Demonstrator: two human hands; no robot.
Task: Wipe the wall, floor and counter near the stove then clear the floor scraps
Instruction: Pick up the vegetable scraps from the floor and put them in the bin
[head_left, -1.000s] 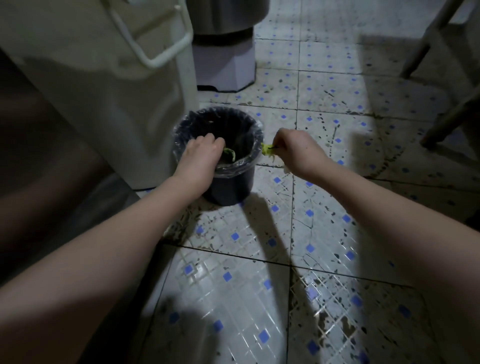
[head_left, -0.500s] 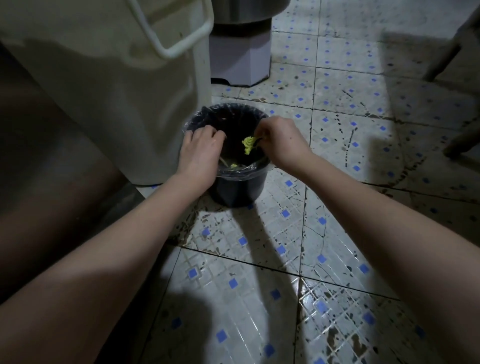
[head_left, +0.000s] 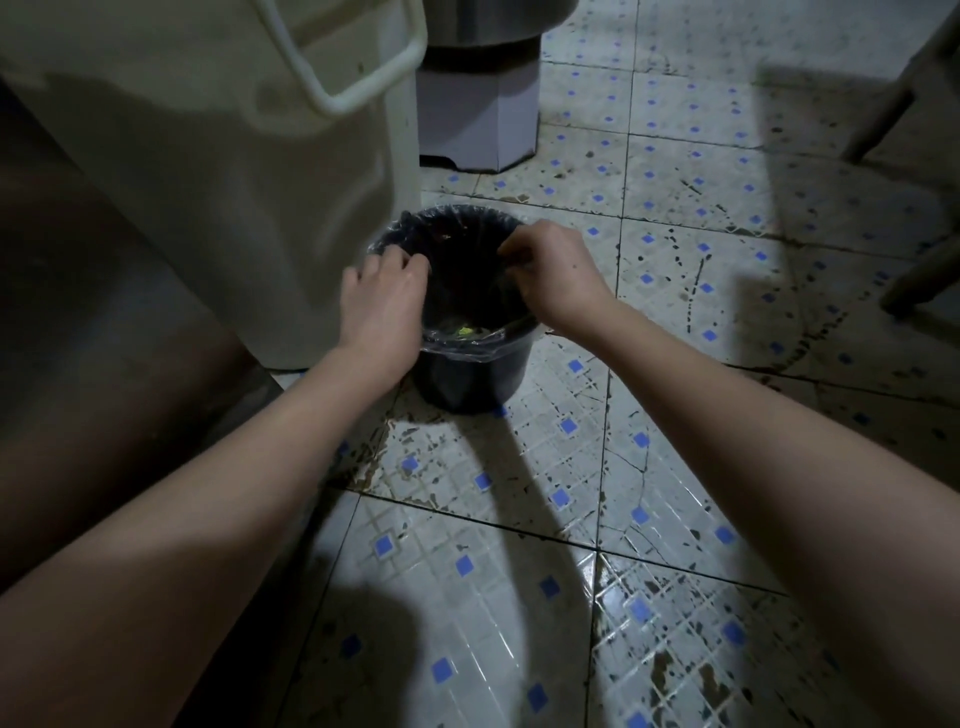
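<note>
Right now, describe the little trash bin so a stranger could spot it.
Start at the tall cream container with the loop handle. At its right side, on the tiled floor, stands the small dark bin. Unlike the pale pedestal behind it, it is round, black and lined with clear plastic.

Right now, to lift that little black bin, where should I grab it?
Probably the rim of the black bin, gripped from above on its right and near sides: the cream container crowds its left, no handle shows, and the upright open top leaves the rim exposed.
</note>
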